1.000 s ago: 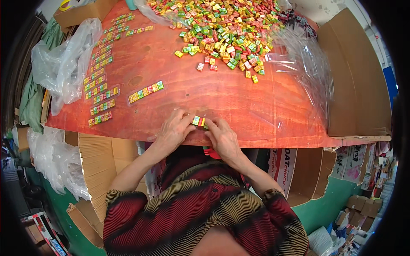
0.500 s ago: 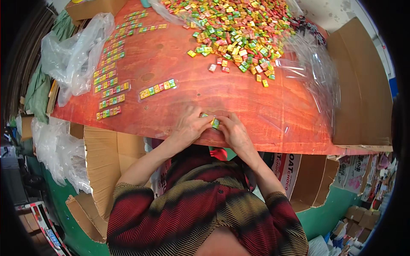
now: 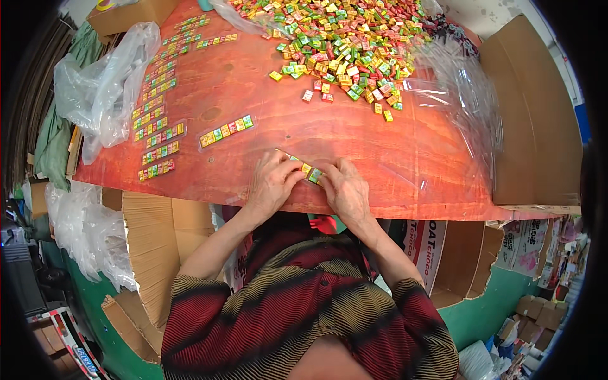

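Between my hands, near the table's front edge, lies a row of small yellow and green candy boxes (image 3: 306, 169), slanting down to the right. My left hand (image 3: 272, 182) has its fingers closed on the row's left part and hides some of it. The right hand (image 3: 347, 190) pinches the lower right end with thumb and fingers. To the left, a finished-looking row of boxes in a clear sleeve (image 3: 226, 132) lies on the red table (image 3: 266, 114). Several similar rows (image 3: 156, 169) line the table's left side.
A big heap of loose coloured boxes (image 3: 354, 50) covers the far middle. Clear plastic sleeves (image 3: 462, 107) pile up at the right beside an upright cardboard box (image 3: 535, 120). Plastic bags (image 3: 107, 88) hang at the left edge. Open cartons (image 3: 149, 253) stand below the table's front.
More of the box row shows between my hands now, lying at a slant. My right hand has shifted slightly right and down, and the whole view has moved a little.
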{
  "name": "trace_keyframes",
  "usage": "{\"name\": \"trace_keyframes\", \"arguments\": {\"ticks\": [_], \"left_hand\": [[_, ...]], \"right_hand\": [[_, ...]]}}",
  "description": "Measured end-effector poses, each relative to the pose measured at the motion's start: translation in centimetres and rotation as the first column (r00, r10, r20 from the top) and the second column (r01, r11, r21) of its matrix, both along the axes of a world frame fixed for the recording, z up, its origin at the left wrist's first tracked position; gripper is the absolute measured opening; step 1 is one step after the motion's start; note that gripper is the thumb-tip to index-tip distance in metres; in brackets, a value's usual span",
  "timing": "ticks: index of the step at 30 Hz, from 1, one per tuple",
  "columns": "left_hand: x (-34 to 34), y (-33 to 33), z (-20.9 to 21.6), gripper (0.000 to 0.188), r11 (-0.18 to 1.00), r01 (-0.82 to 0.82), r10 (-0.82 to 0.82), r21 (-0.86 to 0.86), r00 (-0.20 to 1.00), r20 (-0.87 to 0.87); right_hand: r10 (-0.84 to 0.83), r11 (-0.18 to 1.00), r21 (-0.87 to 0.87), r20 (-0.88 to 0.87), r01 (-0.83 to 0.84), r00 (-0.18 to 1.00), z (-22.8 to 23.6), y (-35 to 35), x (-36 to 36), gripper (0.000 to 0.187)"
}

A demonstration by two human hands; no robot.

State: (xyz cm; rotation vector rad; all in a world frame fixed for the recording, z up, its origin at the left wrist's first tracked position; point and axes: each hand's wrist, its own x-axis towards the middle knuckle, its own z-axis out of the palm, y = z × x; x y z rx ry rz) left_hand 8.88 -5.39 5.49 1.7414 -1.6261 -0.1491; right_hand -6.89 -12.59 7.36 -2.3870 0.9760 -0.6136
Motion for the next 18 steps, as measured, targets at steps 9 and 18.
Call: {"name": "trace_keyframes", "arguments": {"ticks": [9, 18], "left_hand": [[-0.4, -0.1, 0.4, 0.016, 0.999, -0.031, 0.028, 0.026, 0.994, 0.109], [2.3, -0.8, 0.1, 0.025, 0.992, -0.094, 0.089, 0.086, 0.994, 0.067]], "right_hand": [[0.080, 0.992, -0.102, 0.003, -0.079, 0.997, -1.5, -0.1, 1.2, 0.025], [0.086, 0.984, -0.158, -0.009, -0.087, 0.996, -1.9, 0.0, 4.0, 0.016]]}}
